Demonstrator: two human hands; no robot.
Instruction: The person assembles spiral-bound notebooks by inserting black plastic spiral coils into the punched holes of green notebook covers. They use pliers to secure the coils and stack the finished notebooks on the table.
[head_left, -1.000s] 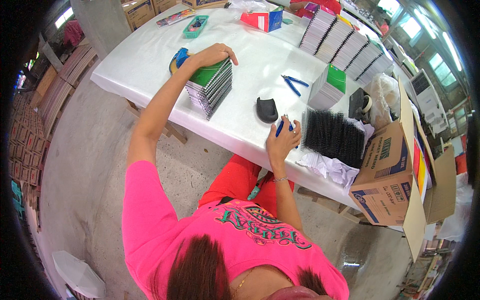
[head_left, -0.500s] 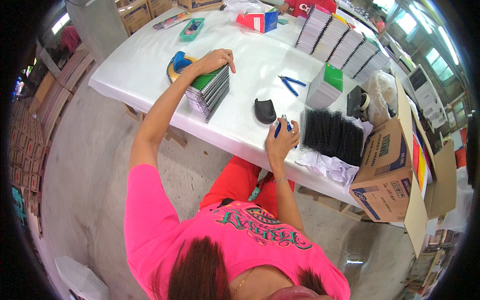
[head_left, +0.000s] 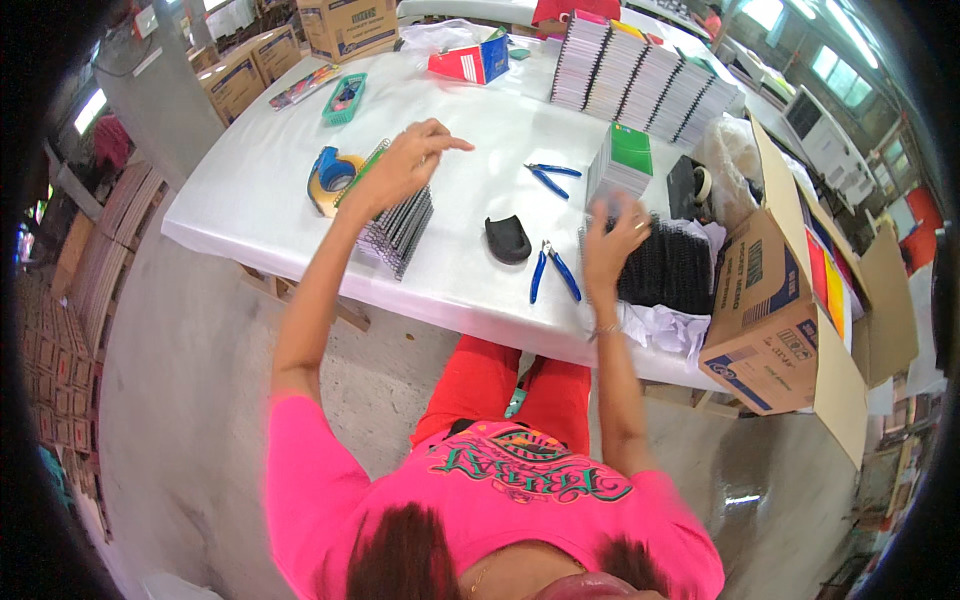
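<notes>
While the left hand [head_left: 405, 165] hangs over the stack of spiral-bound notebooks [head_left: 400, 238], its index finger points out to the right and the other fingers curl loosely beneath; whether it has hold of a cover down there, we cannot tell. Over on the other side, the right hand [head_left: 612, 240] is a blur at the near end of the black coils [head_left: 672, 275], fingers half bent, and whether anything sits between them is too smeared to call.

So there's the notebook stack, left of centre near the front edge of the white surface [head_left: 460, 180], tape dispenser [head_left: 328, 180] just beside it. It looks fairly heavy as a pile but light book by book, covers bendy and perhaps slick, so a grip across the paper edges, clear of the wire, should serve best. The coils, bunched on crumpled white paper [head_left: 668, 328], look light, springy and ready to tangle; one pinched near its end would be the safer hold.

Between the hands, blue-handled pliers [head_left: 553, 272] lie open on the surface, unheld, near a black holder [head_left: 508, 240].
</notes>
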